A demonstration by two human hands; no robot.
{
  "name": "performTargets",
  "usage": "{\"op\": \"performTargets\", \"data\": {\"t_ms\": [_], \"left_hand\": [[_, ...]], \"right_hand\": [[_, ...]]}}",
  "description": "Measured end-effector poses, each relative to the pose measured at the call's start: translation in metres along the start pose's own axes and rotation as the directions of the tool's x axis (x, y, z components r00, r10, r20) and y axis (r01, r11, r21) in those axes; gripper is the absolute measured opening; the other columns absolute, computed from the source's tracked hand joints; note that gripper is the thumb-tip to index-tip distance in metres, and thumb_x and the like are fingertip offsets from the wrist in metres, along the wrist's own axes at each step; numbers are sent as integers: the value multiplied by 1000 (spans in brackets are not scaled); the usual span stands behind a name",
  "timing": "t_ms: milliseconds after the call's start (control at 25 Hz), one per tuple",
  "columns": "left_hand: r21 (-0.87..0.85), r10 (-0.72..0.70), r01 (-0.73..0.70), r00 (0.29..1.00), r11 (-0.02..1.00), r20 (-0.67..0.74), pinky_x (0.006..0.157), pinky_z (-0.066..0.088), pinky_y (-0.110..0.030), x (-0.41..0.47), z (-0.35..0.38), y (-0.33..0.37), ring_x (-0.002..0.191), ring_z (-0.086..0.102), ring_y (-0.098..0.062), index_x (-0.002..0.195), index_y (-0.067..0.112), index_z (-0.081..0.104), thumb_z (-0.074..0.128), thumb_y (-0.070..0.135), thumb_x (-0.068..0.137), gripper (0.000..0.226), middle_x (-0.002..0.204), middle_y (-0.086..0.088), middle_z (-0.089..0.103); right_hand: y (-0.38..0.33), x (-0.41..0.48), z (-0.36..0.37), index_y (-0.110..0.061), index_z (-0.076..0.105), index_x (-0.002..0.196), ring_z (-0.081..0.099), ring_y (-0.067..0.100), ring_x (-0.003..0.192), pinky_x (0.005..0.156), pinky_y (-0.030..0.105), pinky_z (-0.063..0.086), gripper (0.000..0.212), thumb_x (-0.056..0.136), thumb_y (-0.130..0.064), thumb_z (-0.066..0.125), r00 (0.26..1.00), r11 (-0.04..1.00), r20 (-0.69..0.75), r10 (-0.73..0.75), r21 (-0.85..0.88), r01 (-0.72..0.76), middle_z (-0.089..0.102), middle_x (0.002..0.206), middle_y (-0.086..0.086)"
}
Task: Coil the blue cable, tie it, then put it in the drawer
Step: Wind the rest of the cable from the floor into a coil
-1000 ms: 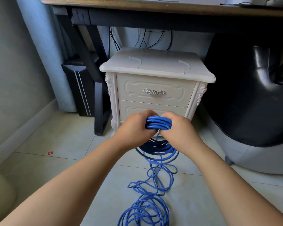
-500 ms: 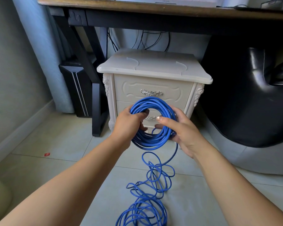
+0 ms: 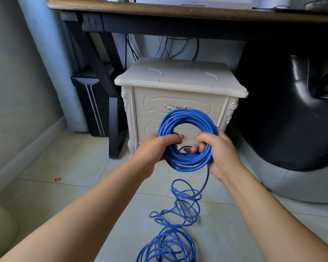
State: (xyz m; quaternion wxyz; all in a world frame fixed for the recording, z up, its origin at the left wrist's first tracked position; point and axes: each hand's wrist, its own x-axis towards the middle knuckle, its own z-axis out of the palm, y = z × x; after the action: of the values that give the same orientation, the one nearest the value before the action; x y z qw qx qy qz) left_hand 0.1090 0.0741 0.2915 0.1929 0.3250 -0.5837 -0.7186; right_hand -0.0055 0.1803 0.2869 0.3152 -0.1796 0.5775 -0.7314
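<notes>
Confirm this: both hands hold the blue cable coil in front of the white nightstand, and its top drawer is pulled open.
Wrong: the head view shows the top drawer shut. The left hand and right hand do hold the blue cable coil before the white nightstand.

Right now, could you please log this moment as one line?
coiling | left hand, right hand: grip blue cable | slack: floor | drawer: shut

Desk (image 3: 178, 13) across the top — black wires (image 3: 197, 48) hang under it; a red scrap (image 3: 57, 179) on the tiles (image 3: 68, 201), black chair (image 3: 284, 114) at right.
</notes>
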Motion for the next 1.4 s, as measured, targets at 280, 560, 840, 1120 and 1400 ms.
{"op": "performTargets", "data": {"t_ms": [280,560,840,1120,1400], "left_hand": [[560,413,-500,865,660,285,84,48,-12,2,-22,5,106,59,-2,134,34,52,70,-1,73,72,124,10,59],[734,414,-438,880,519,233,69,50,-25,7,-14,-1,73,59,-20,97,17,61,65,11,81,18,76,5,64],[171,192,-180,979,969,-62,58,54,-34,15,-20,1,51,42,-13,82,17,59,67,13,89,12,56,6,44],[-368,-87,32,987,929,-134,53,55,-31,11,-8,0,48,42,-14,99,10,55,61,10,93,8,64,-2,41],[-19,-66,66,998,998,-22,79,53,-34,6,-5,-6,74,65,-17,98,13,65,70,25,86,18,83,-6,71]], "right_hand": [[0,-9,2,-17,60,81,52,17,42,57,32,49,23,74,5,57,970,760,239,-39,-623,184,52,48,-3],[4,-11,6,-22,57,90,68,23,76,69,34,54,21,75,-26,70,958,600,282,-49,-759,254,71,84,5],[-2,-7,-9,-20,62,103,72,17,84,87,38,54,34,74,-33,76,930,904,322,179,-427,-27,76,88,4],[7,-9,5,-18,64,90,70,23,91,93,35,52,27,70,-24,81,959,962,281,22,-267,56,70,84,0],[1,-4,1,-6,48,75,54,22,48,62,34,53,15,74,9,47,996,999,84,26,-33,-23,48,50,11]]}}
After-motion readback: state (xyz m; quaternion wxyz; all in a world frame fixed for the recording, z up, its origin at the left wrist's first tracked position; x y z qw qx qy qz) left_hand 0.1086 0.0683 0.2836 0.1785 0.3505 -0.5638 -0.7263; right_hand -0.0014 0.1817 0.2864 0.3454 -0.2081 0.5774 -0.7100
